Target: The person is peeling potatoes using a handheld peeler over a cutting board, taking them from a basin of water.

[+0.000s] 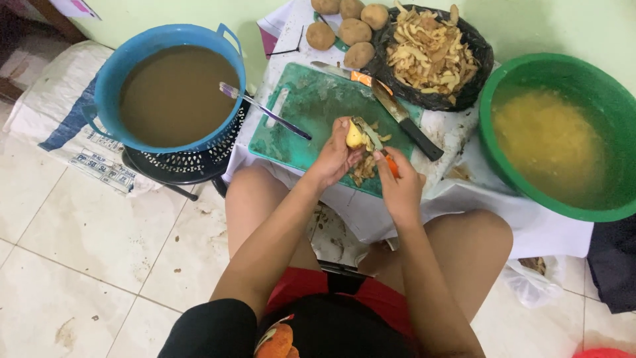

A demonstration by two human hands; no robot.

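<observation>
Pale floor tiles (79, 265) surround the low, cloth-covered table (530, 225) where we sit peeling. On it lies a green cutting board (305, 113), and over its near edge our left hand (334, 156) is wrapped around a half-peeled potato (354, 136), its yellow flesh showing. Our right hand (401, 189) is closed on an orange-handled peeler (377, 142), whose blade rests against the potato. A small heap of fresh peelings (364, 169) sits on the board just below.

We judge the work well along: the black bag (430, 53) behind the board is heaped with peelings, while five unpeeled potatoes (348, 26) wait beside it. A large knife (404, 119) lies across the board's right side. To the right, the green basin (563, 132) holds cloudy yellowish water; what is in it we cannot tell. To the left stands a blue tub (172, 86) of brown water.
</observation>
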